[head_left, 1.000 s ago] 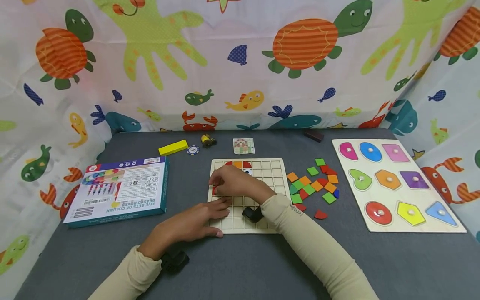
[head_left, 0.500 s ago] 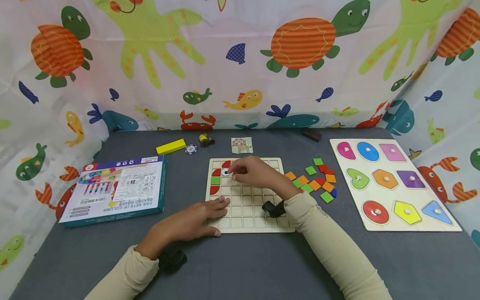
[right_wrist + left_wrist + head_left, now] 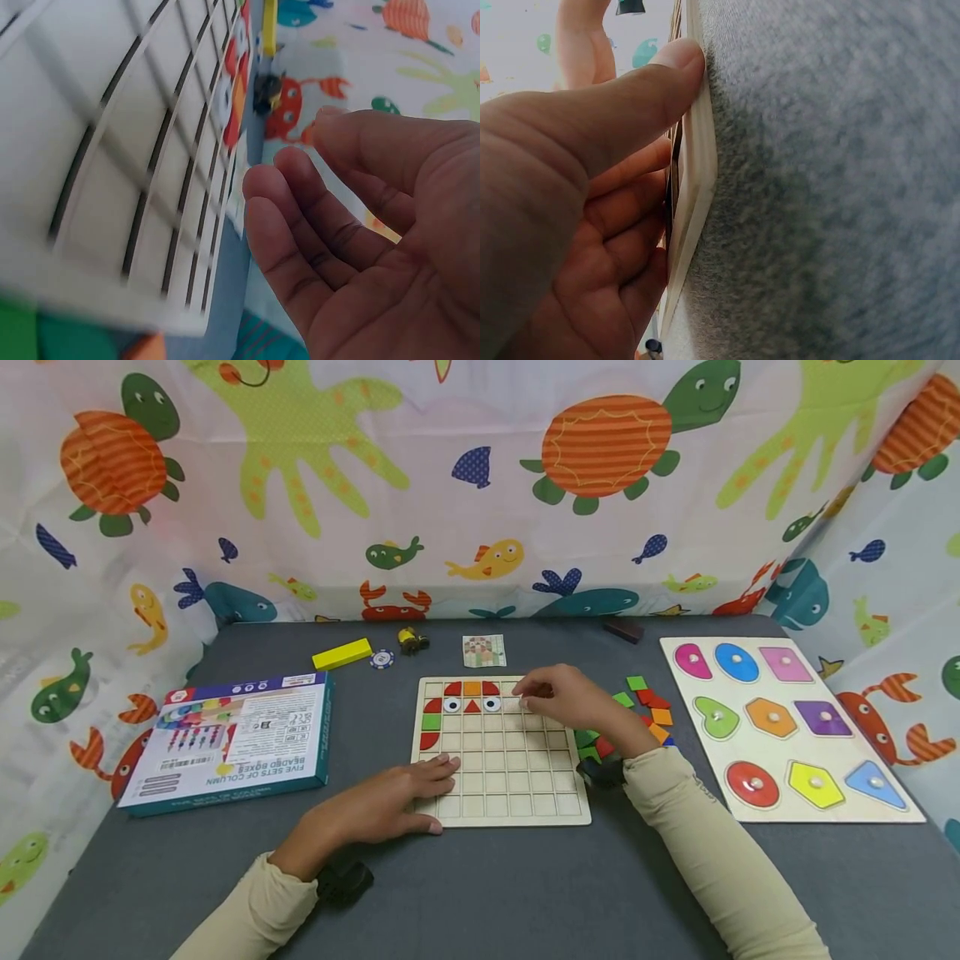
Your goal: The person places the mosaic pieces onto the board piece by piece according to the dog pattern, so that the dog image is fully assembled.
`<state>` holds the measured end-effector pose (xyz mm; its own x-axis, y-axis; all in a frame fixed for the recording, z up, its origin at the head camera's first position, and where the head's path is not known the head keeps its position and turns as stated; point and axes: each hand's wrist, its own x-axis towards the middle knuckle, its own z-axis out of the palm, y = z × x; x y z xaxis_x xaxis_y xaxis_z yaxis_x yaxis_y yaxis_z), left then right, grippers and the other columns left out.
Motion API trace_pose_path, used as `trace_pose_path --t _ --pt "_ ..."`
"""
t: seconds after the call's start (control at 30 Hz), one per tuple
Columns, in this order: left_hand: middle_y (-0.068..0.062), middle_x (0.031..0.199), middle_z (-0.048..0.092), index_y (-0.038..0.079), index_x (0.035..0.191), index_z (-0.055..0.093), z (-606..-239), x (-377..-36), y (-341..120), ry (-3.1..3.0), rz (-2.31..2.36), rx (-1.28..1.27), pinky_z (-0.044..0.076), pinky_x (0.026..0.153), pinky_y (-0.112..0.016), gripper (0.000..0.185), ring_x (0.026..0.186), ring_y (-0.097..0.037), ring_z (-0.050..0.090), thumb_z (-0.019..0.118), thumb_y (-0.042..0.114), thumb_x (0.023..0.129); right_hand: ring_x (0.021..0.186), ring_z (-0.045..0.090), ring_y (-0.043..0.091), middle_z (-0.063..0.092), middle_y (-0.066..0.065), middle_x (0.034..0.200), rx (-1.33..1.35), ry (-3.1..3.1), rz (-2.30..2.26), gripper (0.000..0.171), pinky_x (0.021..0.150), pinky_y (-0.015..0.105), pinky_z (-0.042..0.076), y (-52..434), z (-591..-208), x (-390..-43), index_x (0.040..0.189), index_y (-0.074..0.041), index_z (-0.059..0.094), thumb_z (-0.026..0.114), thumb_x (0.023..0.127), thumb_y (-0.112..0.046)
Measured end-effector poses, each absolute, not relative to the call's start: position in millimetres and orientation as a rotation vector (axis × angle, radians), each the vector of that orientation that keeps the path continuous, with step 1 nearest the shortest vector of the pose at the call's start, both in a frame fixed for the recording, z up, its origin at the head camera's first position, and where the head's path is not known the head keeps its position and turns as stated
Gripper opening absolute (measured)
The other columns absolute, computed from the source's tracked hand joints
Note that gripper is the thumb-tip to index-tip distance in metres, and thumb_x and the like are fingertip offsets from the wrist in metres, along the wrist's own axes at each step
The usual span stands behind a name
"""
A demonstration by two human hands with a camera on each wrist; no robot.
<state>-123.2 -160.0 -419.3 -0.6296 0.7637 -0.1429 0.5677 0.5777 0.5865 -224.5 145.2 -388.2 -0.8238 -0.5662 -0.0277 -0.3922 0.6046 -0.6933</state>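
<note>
Grey surface (image 3: 480,893) carries everything. Left hand (image 3: 382,806) lies flat, fingers straight, pressing the near-left corner of the board (image 3: 525,793). Beyond it, right hand (image 3: 562,697) hovers over the board's far rows, fingers relaxed, holding nothing. Loose tiles (image 3: 648,706) lie right of that hand.

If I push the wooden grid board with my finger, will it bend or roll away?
Probably neither. The wooden grid board looks flat and stiff, so it should slide rather than bend or roll. It lies on a fuzzy grey table, which likely slows sliding. The left hand rests on its corner, steadying it.
</note>
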Motion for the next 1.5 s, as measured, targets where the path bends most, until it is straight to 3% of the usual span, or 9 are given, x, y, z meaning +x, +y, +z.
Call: trace_pose_path --t 0.27,0.63,1.03,1.3,1.5 --pt "-0.003 0.157 0.027 0.008 0.146 0.044 -419 -118 -163 2.44 0.69 1.071 0.029 0.11 -0.045 0.066 0.145 -0.019 0.019 0.072 0.029 0.09 0.081 0.059 0.02 0.069 0.007 0.099 -0.676 2.628 -1.013 0.021 0.073 0.034 0.051 183 -394 -220 0.113 -0.002 0.07 0.064 0.095 -0.011" --pt "-0.002 0.158 0.026 0.008 0.147 0.043 -420 -111 -172 2.465 0.671 1.027 0.029 0.11 -0.047 0.066 0.145 -0.019 0.018 0.07 0.03 0.091 0.092 0.061 0.025 0.068 0.008 0.103 -0.655 2.688 -0.988 0.025 0.08 0.041 0.051 230 -394 -219 0.117 0.0 0.068 0.062 0.097 -0.013" --pt "-0.002 0.158 0.026 0.007 0.146 0.043 -421 -117 -164 2.452 0.684 1.088 0.028 0.111 -0.045 0.066 0.146 -0.018 0.017 0.07 0.03 0.091 0.098 0.059 0.033 0.067 0.014 0.106 -0.404 2.778 -0.871 0.029 0.08 0.044 0.052 299 -395 -214 0.12 0.003 0.065 0.063 0.095 -0.012" --pt "-0.003 0.157 0.027 0.007 0.146 0.044 -419 -121 -160 2.442 0.682 1.11 0.028 0.111 -0.043 0.066 0.145 -0.018 0.018 0.071 0.031 0.09 0.092 0.06 0.032 0.068 0.017 0.103 -0.374 2.821 -0.794 0.03 0.074 0.04 0.051 310 -395 -212 0.118 0.006 0.065 0.064 0.093 -0.009" --pt "-0.004 0.157 0.027 0.006 0.146 0.043 -420 -121 -160 2.444 0.682 1.096 0.028 0.111 -0.044 0.066 0.145 -0.019 0.018 0.071 0.029 0.09 0.088 0.06 0.033 0.067 0.023 0.103 -0.357 2.812 -0.744 0.034 0.074 0.045 0.052 306 -402 -221 0.117 0.01 0.064 0.067 0.091 -0.011"
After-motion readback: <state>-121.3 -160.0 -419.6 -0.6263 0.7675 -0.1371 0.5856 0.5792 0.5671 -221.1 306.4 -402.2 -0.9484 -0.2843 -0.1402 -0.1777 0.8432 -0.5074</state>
